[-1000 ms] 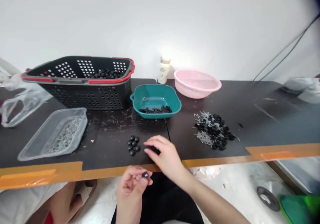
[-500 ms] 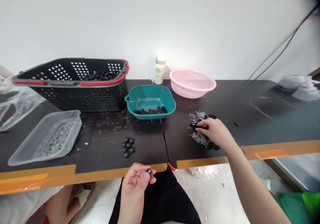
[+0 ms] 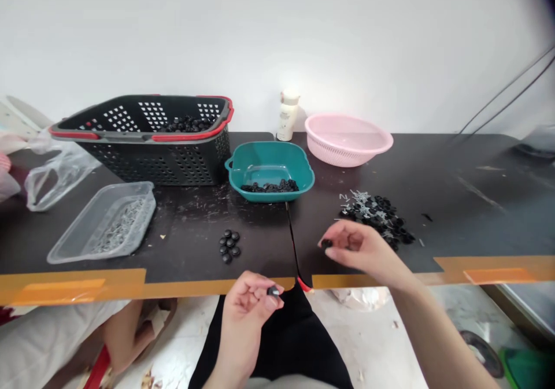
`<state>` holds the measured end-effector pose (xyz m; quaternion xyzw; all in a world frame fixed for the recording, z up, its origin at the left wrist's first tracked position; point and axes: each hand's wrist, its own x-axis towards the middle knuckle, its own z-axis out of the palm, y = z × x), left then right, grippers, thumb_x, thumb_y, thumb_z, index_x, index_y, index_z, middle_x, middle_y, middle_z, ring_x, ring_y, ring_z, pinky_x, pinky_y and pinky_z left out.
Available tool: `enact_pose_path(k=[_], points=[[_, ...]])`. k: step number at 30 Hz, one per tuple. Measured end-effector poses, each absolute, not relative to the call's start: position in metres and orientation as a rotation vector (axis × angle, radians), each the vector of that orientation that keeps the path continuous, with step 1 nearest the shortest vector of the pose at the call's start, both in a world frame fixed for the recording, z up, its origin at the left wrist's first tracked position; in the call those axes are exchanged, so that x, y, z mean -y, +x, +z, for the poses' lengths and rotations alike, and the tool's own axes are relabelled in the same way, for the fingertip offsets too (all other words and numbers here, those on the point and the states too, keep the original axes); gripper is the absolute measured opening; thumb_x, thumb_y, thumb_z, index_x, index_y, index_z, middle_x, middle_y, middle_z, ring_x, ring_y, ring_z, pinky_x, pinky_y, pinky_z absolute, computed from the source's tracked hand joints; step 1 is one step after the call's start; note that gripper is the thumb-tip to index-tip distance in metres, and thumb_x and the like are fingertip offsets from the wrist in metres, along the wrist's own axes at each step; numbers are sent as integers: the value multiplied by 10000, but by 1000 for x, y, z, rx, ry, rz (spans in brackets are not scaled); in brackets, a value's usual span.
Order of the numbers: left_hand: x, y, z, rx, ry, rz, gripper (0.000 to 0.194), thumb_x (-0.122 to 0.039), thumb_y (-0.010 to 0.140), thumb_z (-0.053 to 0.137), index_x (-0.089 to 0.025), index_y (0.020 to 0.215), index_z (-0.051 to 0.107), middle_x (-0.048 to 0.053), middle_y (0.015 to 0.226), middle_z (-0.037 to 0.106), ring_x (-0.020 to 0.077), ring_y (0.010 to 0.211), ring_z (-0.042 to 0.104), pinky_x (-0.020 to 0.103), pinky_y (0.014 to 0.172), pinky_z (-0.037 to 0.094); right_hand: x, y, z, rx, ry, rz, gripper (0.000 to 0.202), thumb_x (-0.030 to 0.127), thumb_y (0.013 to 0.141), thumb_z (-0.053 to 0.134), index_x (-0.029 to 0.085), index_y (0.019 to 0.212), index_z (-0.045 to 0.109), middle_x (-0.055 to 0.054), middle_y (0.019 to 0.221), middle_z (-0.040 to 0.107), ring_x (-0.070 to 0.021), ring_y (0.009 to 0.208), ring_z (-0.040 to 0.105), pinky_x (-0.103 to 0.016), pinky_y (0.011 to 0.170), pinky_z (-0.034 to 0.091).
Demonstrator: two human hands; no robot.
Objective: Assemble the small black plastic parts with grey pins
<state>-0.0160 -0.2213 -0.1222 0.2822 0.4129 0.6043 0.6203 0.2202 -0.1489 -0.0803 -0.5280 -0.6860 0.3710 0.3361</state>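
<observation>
Between thumb and fingers, my left hand [image 3: 254, 306] pinches a small black part [image 3: 273, 291] with a pale spot, just off the table's front edge. My right hand [image 3: 358, 250] is closed on a black piece [image 3: 326, 244] above the table. Behind my right hand lies a pile of black pieces [image 3: 388, 218] mixed with grey screw-like pins [image 3: 363, 202]. Several round black caps [image 3: 229, 244] form a small cluster on the table, left of centre.
A teal basin [image 3: 271, 153] holds black pieces, as does the dark basket [image 3: 173, 166]. Grey pins fill part of a clear tray [image 3: 69, 247]. A pink basket [image 3: 347, 143] and white bottle [image 3: 287, 117] stand behind. A person's leg [image 3: 124, 331] shows lower left.
My right hand has come off the pile towards my left hand, with a black piece in its fingers. My left hand keeps its black part. The whole view has shifted somewhat.
</observation>
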Motion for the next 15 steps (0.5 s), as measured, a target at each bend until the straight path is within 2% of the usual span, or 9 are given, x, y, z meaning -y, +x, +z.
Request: enact_pose_path(k=[3, 6, 12, 15], points=[[221, -15, -115, -905, 681, 1432, 174, -233, 634, 889, -193, 695, 731, -2, 685, 693, 102, 564, 636, 200, 583, 557, 174, 186, -67, 1767, -1031, 1236, 140, 195, 757, 758, 202, 896, 739, -36, 798, 749, -164, 678, 673, -286, 633, 568], [222, -16, -106, -885, 724, 1462, 162, -203, 629, 889, -199, 695, 741, -6, 665, 678, 101, 547, 634, 184, 549, 538, 186, 163, -57, 1751, -889, 1283, 252, 80, 758, 733, 228, 960, 763, -43, 891, 780, -172, 743, 709, -293, 680, 592], [225, -27, -88, -950, 922, 1491, 139, -166, 649, 867, -218, 740, 775, 1, 640, 660, 111, 546, 623, 188, 537, 532, 184, 151, -50, 1675, -690, 1313, 333, 119, 784, 779, 336, 1037, 782, -21, 925, 765, -164, 768, 716, -295, 688, 595], [226, -30, -77, -1005, 989, 1474, 145, -155, 640, 866, -216, 738, 780, 4, 623, 659, 113, 541, 610, 187, 534, 525, 185, 148, -48, 1567, -689, 1405, 332, 134, 779, 792, 335, 1042, 776, -13, 884, 763, -152, 732, 715, -265, 645, 598]])
